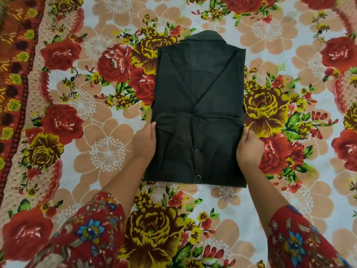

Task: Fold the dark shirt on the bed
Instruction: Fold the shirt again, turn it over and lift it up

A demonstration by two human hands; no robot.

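The dark shirt runs 12-to-6 — left hand grips its 9 o'clock edge, right hand its 3 o'clock edge, equally near.

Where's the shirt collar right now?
Head view: the collar is at the far end of the dark shirt, top centre of frame, on the floral bedsheet, away from the left hand and right hand holding the near fold's sides.

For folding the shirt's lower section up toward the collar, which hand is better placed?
Neither clearly: the left hand holds the dark shirt at its left edge, the right hand at its right edge, roughly level beside the lower fold. Likely a two-handed lift.
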